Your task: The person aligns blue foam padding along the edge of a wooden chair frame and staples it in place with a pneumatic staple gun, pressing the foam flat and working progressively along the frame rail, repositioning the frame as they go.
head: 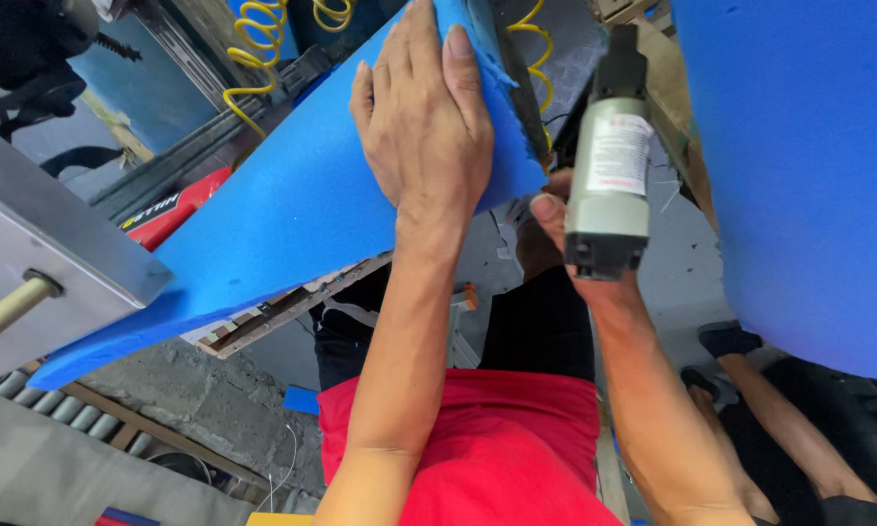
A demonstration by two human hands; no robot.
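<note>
Two hands at blue foam panel [292, 209] — left hand [429, 117] spread flat on it; right hand [555, 229], just beside the panel's edge, grips pneumatic stapler [609, 161].

Red short-sleeved shirt [477, 448], dark trousers [541, 326], bare forearms, no gloves or rings

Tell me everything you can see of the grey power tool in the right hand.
The power tool is a pale grey cylinder with a black cap on top, a black base block and a white label. It looks like metal. It stands roughly upright, gripped around its lower body by the right hand, close beside the edge of the blue foam sheet that the left hand presses flat. Its working end is hidden.
</note>
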